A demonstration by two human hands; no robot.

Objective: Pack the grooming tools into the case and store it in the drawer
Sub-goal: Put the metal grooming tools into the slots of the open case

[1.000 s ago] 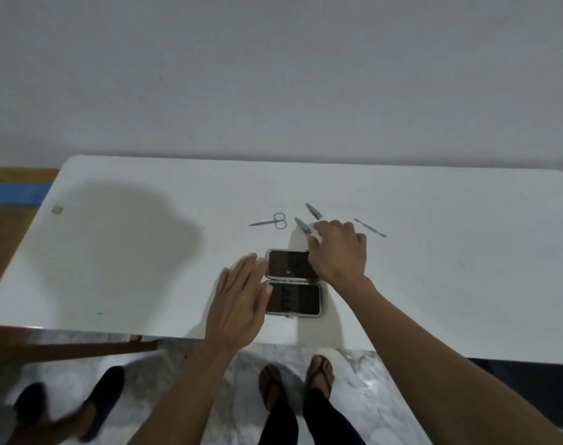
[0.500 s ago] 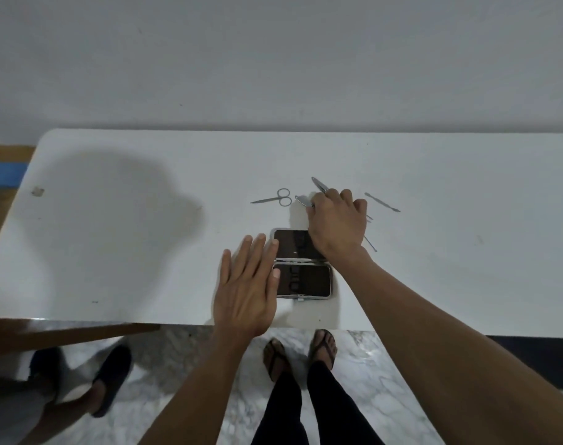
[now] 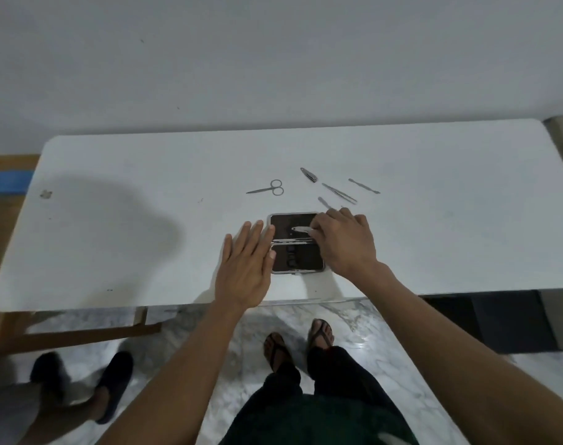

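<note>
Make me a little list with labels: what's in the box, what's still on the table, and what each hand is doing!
Case: open dark case on white table
In case: one flat silver metal tool
Left hand: flat and open, steadying the case's left edge
Right hand: fingertips on that tool
Still out: small silver scissors, nail clipper, tweezers, thin metal pick, another thin tool

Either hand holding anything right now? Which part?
The right hand pinches a slim metal tool at its right end, laying it in the far half of the open case. The left hand holds nothing, lying flat against the case's left edge.
</note>
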